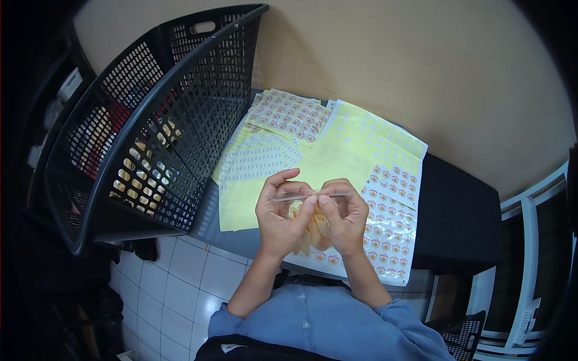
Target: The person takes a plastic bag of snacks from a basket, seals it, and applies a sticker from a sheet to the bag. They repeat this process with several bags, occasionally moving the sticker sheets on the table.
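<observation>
My left hand (282,215) and my right hand (344,218) meet over the sheets, thumbs side by side, both closed on the top edge of a clear plastic bag (313,194). Pale yellow-orange pieces (315,231) show between the hands, below that edge. Beneath lie yellow backing sheets (344,157) and a white sheet of round orange-and-pink stickers (385,225). Another sheet of round stickers (289,114) is at the back, with sheets of small printed labels (256,162) left of my hands.
A large black perforated basket (198,78) stands at the left, with yellowish packs and something red inside. A black surface (460,210) extends right of the sheets. White tiled floor (174,271) shows below, and a beige wall (385,54) rises behind.
</observation>
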Available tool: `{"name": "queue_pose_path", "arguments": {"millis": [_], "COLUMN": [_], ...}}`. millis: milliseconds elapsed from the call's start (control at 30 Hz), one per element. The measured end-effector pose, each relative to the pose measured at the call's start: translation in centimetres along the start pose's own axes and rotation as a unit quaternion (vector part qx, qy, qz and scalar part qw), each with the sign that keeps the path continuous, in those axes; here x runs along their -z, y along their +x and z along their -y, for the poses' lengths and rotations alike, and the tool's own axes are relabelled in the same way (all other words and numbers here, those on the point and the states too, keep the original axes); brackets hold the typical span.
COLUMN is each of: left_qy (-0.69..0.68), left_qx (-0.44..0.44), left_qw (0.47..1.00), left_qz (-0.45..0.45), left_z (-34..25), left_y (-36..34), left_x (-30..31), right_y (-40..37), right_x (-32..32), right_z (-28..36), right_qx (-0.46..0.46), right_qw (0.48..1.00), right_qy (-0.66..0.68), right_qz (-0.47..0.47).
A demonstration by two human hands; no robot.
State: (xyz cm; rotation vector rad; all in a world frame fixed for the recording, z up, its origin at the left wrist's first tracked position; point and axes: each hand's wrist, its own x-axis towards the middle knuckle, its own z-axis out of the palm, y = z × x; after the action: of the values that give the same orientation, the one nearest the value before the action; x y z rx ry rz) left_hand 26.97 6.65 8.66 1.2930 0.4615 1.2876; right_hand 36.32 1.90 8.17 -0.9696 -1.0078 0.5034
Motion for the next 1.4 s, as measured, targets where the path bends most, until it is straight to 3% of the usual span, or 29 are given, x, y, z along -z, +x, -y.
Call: {"name": "queue_pose_path", "arguments": {"millis": [600, 900, 1200, 1400], "left_qy": [0.029, 0.043, 0.033, 0.014], "left_qx": [-0.041, -0.039, -0.025, -0.018], "left_qw": [0.999, 0.998, 0.999, 1.0], "left_qz": [-0.017, -0.019, -0.02, -0.017], "left_z": [0.6, 0.9, 0.8, 0.9], "left_y": [1.5, 1.8, 1.6, 1.4], "left_x": [-0.5, -0.6, -0.6, -0.9], "right_y": [1.7, 1.9, 1.6, 1.4], "right_x": [0.3, 0.5, 0.4, 0.4], "right_z": [-0.3, -0.4, -0.2, -0.6], "right_qx": [-0.003, 0.029, -0.01, 0.042], "right_qw": [1.0, 0.999, 0.998, 0.996], "right_qy": [-0.008, 0.001, 0.042, -0.028], "right_qz": [0.015, -0.021, -0.053, -0.071]}}
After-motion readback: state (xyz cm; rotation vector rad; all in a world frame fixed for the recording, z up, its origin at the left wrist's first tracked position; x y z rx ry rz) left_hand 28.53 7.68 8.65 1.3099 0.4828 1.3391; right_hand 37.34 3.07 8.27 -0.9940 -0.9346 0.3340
